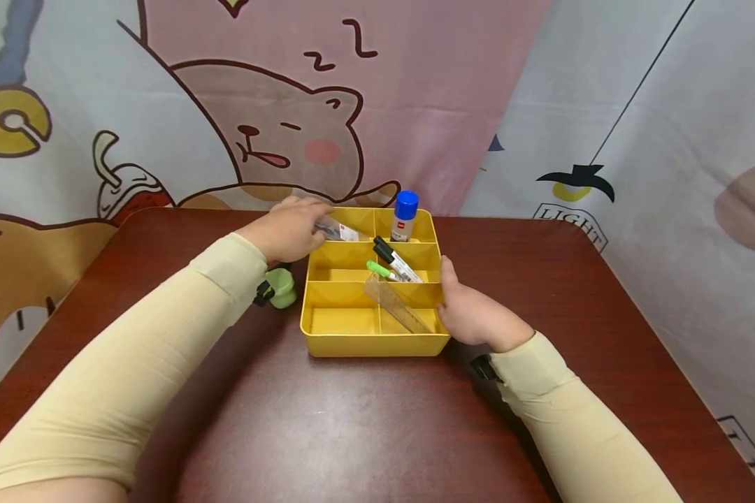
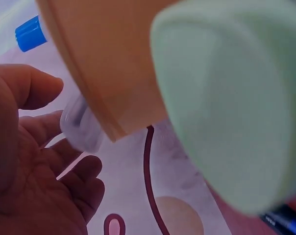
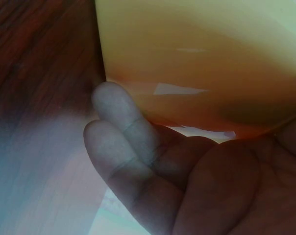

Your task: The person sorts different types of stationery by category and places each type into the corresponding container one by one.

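A yellow compartment tray [image 1: 342, 345] sits on the table. My left hand [image 1: 292, 227] is over its far left corner, thumb and fingers apart around a clear plastic item [image 2: 82, 125] that sticks up at the tray edge. That item [image 1: 340, 230] lies in the far left compartment, partly hidden by the hand. My right hand [image 1: 478, 313] rests along the tray's right wall, fingers [image 3: 113, 147] against its outside. A glue stick [image 1: 405, 216] with a blue cap stands in the far right compartment. Black-capped markers [image 1: 398, 260], a green-capped pen [image 1: 382, 270] and a clear ruler [image 1: 396, 304] lean inside.
A light green rounded container [image 1: 282, 288] stands left of the tray, under my left forearm; it looms large in the left wrist view. A dark marker [image 2: 285, 220] shows beside it there. A printed cloth [image 1: 440, 98] hangs behind the brown table [image 1: 352, 426].
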### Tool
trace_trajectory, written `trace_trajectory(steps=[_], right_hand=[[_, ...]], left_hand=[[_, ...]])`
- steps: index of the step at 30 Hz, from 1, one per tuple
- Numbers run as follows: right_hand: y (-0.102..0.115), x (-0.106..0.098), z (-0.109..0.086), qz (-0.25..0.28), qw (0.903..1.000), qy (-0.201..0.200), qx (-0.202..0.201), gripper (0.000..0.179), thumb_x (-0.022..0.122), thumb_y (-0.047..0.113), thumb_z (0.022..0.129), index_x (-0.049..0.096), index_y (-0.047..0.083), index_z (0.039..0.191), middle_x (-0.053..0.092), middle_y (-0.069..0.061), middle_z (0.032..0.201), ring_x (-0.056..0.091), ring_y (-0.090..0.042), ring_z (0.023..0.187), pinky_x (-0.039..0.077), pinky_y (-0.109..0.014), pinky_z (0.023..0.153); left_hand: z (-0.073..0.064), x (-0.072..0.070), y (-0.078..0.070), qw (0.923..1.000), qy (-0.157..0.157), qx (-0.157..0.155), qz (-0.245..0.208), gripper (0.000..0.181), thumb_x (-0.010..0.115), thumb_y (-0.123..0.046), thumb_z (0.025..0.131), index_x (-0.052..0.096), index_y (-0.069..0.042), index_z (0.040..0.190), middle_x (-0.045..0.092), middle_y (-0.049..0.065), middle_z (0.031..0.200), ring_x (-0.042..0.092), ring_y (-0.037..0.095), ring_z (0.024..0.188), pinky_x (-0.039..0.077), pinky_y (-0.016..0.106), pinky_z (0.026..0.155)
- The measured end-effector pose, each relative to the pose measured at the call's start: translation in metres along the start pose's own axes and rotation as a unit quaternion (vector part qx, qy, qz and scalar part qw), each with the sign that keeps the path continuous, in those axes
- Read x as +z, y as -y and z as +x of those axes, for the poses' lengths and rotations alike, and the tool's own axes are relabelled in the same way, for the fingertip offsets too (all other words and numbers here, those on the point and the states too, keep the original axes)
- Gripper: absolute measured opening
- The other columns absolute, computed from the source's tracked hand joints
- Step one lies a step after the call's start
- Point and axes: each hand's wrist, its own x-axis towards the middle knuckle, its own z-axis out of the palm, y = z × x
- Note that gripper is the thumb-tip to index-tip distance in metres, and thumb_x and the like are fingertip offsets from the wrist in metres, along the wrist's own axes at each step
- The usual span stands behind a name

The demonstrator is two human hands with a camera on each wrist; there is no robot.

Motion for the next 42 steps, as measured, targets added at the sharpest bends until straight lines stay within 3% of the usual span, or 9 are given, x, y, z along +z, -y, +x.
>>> trace_trajectory(steps=[7,12,26,34,42], right_hand=[[0.0,-0.002,-0.001,0.009,1.0,0.003,0.001,0.085,0.044,0.012,0.104,-0.017,-0.007,0.16,0.062,-0.036,0.135,0.073,-0.033,0.11,0.052,-0.053,0.107],[0.0,-0.003,-0.001,0.016,0.9998,0.009,0.008,0.085,0.043,0.012,0.104,-0.019,-0.004,0.16,0.06,-0.036,0.138,0.072,-0.034,0.113,0.051,-0.054,0.108],[0.001,-0.003,0.0,0.017,0.9998,0.007,0.0,0.084,0.043,0.01,0.104,-0.018,-0.005,0.16,0.062,-0.038,0.134,0.073,-0.034,0.11,0.053,-0.054,0.106],[0.001,-0.003,0.0,0.009,0.9999,0.013,0.004,0.086,0.043,0.011,0.104,-0.02,-0.007,0.159,0.062,-0.039,0.134,0.074,-0.033,0.106,0.054,-0.053,0.104],[0.001,-0.002,0.001,0.01,0.9999,0.014,0.002,0.085,0.044,0.011,0.105,-0.019,-0.006,0.16,0.06,-0.04,0.136,0.073,-0.035,0.109,0.053,-0.054,0.105]], left_hand=[[-0.016,-0.007,0.015,0.9995,-0.02,-0.01,-0.022,0.061,0.051,-0.029,0.106,0.036,-0.012,0.163,0.034,0.014,0.17,0.028,0.043,0.156,0.018,0.062,0.127],[-0.033,-0.008,0.028,0.9993,-0.008,-0.028,-0.024,0.063,0.052,-0.031,0.107,0.034,-0.013,0.164,0.032,0.017,0.171,0.024,0.045,0.158,0.015,0.066,0.127],[-0.088,0.001,0.049,0.9979,0.009,-0.053,-0.036,0.065,0.055,-0.033,0.106,0.036,-0.008,0.162,0.037,0.024,0.165,0.032,0.052,0.151,0.023,0.071,0.122],[-0.106,0.017,0.043,0.9979,-0.002,-0.033,-0.056,0.067,0.061,-0.034,0.105,0.037,-0.009,0.162,0.04,0.023,0.163,0.039,0.048,0.149,0.033,0.068,0.119],[-0.111,0.033,0.035,0.9961,-0.01,-0.029,-0.083,0.073,0.069,-0.032,0.099,0.038,-0.007,0.16,0.043,0.022,0.16,0.045,0.043,0.145,0.039,0.064,0.117]])
